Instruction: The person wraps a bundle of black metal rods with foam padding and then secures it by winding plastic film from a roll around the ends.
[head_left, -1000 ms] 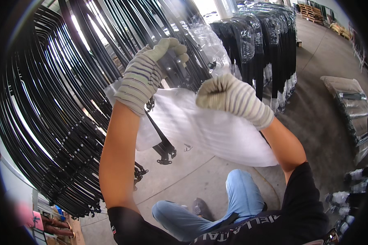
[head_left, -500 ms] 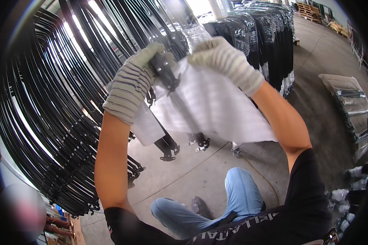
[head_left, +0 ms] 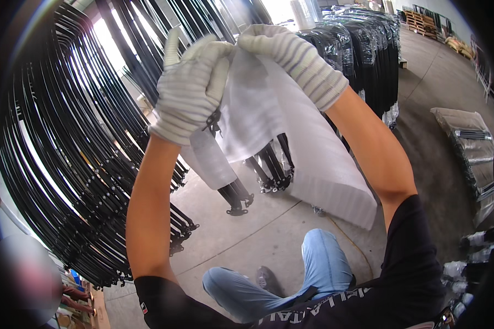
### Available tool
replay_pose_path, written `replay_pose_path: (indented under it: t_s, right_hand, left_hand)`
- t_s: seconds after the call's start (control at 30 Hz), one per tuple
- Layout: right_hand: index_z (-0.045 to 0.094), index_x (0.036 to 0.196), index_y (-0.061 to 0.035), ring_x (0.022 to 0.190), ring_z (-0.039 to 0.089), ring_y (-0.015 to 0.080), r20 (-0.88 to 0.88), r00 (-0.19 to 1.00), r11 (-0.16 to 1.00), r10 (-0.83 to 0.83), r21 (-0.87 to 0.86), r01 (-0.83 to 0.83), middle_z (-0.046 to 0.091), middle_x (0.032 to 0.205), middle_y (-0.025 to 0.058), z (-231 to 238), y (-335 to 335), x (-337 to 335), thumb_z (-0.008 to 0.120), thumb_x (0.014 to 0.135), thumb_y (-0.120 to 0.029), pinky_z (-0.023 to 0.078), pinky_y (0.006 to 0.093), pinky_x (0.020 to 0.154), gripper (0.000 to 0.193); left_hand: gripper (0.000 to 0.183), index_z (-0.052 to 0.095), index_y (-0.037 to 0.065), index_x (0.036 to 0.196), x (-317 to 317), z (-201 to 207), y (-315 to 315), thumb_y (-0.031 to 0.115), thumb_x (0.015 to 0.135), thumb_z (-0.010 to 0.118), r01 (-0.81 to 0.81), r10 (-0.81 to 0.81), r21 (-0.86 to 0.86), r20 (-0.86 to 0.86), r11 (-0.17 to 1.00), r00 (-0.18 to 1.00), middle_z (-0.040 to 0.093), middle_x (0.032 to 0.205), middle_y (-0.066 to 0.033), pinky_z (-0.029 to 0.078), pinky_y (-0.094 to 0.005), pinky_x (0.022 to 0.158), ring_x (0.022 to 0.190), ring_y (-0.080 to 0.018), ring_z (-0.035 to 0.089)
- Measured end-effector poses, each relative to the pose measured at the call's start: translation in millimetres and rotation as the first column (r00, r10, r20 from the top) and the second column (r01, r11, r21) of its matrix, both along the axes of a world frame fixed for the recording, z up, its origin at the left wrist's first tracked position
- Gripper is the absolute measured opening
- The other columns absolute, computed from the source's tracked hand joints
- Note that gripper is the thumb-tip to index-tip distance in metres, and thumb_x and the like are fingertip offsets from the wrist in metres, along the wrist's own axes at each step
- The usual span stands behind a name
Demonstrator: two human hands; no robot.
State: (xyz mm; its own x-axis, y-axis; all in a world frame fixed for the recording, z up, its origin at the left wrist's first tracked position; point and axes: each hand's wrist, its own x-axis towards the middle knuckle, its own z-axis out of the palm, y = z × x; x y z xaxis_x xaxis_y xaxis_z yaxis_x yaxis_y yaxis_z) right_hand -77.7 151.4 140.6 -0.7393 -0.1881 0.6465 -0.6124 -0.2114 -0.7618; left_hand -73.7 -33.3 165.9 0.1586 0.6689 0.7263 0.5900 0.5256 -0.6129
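A white foam sheet (head_left: pixel 318 159) hangs from my two hands, its lower right end slanting down past my right forearm. My left hand (head_left: pixel 195 88), in a striped knit glove, is closed at the sheet's upper edge, one finger pointing up. My right hand (head_left: pixel 291 63), gloved alike, pinches the same edge close beside it. Below the left hand, a piece of white foam (head_left: pixel 209 159) is wrapped around black metal bars (head_left: pixel 236 198) with bracketed ends. More black bar ends (head_left: pixel 274 174) show behind the sheet. Whether my left hand also touches a bar is hidden.
Dense rows of long black bars (head_left: pixel 66 164) hang on my left. Plastic-wrapped black stacks (head_left: pixel 362 55) stand ahead to the right. A wrapped flat bundle (head_left: pixel 469 142) lies at far right. Wooden pallets (head_left: pixel 417 20) are in the distance. A person's blurred figure (head_left: pixel 30 279) is at lower left.
My left hand has turned and come off the black bracketed bar end it was around, onto the sheet's edge. My right hand has moved up and left; the sheet now hangs longer on the right.
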Motion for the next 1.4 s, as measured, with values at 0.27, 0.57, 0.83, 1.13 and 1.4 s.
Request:
replay_pose_path:
  t_s: [0.27, 0.57, 0.83, 1.13, 1.4]
  right_hand:
    - [0.060, 0.092, -0.0001, 0.071, 0.053, 0.0091, -0.049, 0.974, 0.935, -0.223, -0.292, 0.199, 0.060, 0.079, 0.0027, -80, -7, 31, 0.062, 0.075, -0.009, 0.045, 0.0227, 0.067, 0.019]
    - [0.060, 0.085, 0.0027, 0.061, 0.044, 0.0026, 0.237, 0.962, 0.972, -0.133, -0.158, 0.174, 0.052, 0.068, -0.0021, -105, -23, 31, 0.047, 0.077, 0.004, 0.037, 0.0166, 0.052, 0.015]
    - [0.061, 0.080, -0.0028, 0.065, 0.050, 0.0062, 0.387, 0.908, 0.987, -0.160, 0.090, 0.135, 0.055, 0.068, -0.0031, -117, -17, 11, 0.063, 0.075, -0.009, 0.045, 0.0210, 0.063, 0.008]
    - [0.063, 0.081, -0.0018, 0.064, 0.052, 0.0072, 0.109, 0.881, 0.874, -0.461, 0.224, 0.430, 0.060, 0.068, 0.0025, -120, -12, -17, 0.059, 0.075, -0.004, 0.045, 0.0219, 0.058, 0.008]
    - [0.062, 0.090, -0.0078, 0.071, 0.056, 0.0196, 0.373, 0.750, 0.824, -0.545, 0.405, 0.397, 0.062, 0.080, 0.0098, -63, -25, -53, 0.056, 0.075, -0.039, 0.046, 0.0343, 0.069, 0.035]
  left_hand:
    - [0.007, 0.056, 0.009, 0.082, -20, 2, 30, 0.012, 0.078, 0.052, -0.278, 0.336, -0.190, 0.485, 0.942, 0.807, 0.058, 0.063, -0.0011, 0.029, -0.0335, 0.103, 0.060, -0.0139, 0.056]
    - [0.048, 0.054, 0.032, 0.114, -24, -6, 44, -0.002, 0.080, 0.048, -0.444, 0.552, -0.336, 0.400, 0.831, 0.732, 0.056, 0.066, 0.0001, 0.038, -0.0303, 0.092, 0.069, -0.0137, 0.056]
    - [0.021, 0.059, 0.025, 0.090, -23, -4, 24, 0.021, 0.070, 0.065, -0.540, 0.649, -0.455, 0.120, 0.708, 0.751, 0.053, 0.069, 0.0012, 0.023, -0.0435, 0.098, 0.076, -0.0162, 0.053]
    - [0.009, 0.063, 0.024, 0.075, -25, -5, 12, 0.019, 0.068, 0.065, -0.240, 0.255, -0.419, -0.020, 0.876, 0.967, 0.054, 0.092, 0.0052, 0.012, -0.0443, 0.107, 0.105, -0.0133, 0.046]
    - [0.015, 0.060, 0.019, 0.085, -11, 2, -1, 0.011, 0.074, 0.059, -0.205, 0.388, -0.514, 0.278, 0.833, 0.879, 0.059, 0.084, 0.0085, -0.001, -0.0464, 0.109, 0.109, -0.0127, 0.047]
